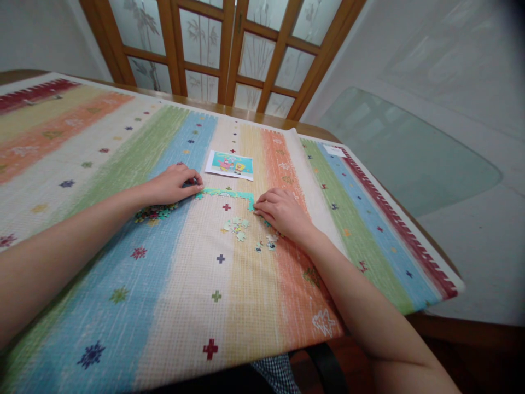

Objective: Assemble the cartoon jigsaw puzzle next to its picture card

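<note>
A joined strip of teal puzzle pieces [227,193] lies on the striped tablecloth [172,284]. My left hand [174,183] rests at the strip's left end, fingers curled, fingertips pressing on a piece there. My right hand [279,210] sits at the strip's right corner, fingers bent and together, pressing the corner piece down. A small cluster of loose pieces [237,227] lies just in front of the strip, with a few more [268,242] by my right wrist. A heap of mixed pieces [156,212] lies under my left wrist. A reference picture card [229,164] lies beyond the strip.
The table's right edge [410,230] runs close to my right arm, with a glass-topped surface [402,153] beyond it. A wooden-framed frosted door [229,49] stands behind the table. A fold in the cloth [303,164] rises right of the puzzle.
</note>
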`<state>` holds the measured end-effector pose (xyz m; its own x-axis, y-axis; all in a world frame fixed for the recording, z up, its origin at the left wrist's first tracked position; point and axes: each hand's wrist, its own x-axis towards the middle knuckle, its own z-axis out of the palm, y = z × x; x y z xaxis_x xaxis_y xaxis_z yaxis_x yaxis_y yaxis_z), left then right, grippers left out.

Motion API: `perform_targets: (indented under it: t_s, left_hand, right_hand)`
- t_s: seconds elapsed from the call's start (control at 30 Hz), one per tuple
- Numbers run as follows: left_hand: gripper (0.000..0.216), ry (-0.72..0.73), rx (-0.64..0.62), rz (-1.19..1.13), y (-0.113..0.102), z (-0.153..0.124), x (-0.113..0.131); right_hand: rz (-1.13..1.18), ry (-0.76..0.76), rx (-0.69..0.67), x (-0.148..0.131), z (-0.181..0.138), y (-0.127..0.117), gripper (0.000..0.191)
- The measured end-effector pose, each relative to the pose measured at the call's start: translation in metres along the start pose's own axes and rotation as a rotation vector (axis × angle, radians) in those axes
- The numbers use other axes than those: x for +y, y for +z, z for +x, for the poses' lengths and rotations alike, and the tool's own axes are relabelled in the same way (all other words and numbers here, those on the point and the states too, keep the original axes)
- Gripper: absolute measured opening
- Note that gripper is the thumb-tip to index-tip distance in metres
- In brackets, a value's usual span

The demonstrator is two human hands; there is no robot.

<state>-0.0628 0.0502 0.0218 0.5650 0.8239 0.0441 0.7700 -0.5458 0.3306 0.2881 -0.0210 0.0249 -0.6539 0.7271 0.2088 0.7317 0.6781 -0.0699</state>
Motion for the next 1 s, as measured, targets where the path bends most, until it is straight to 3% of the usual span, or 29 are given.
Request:
perform_targets:
  t_s: [0.67,1.0]
  left_hand:
    - [0.049,0.009,-0.003,0.001,0.003,0.001,-0.005]
    - [0.048,0.013,-0.002,0.012,0.002,0.001,-0.004]
  right_hand:
    - [0.234,0.057,0.054,0.015,0.007,0.013,0.028]
    - [0.297,0.025,-0.029,0.020,0.011,0.001,0.031]
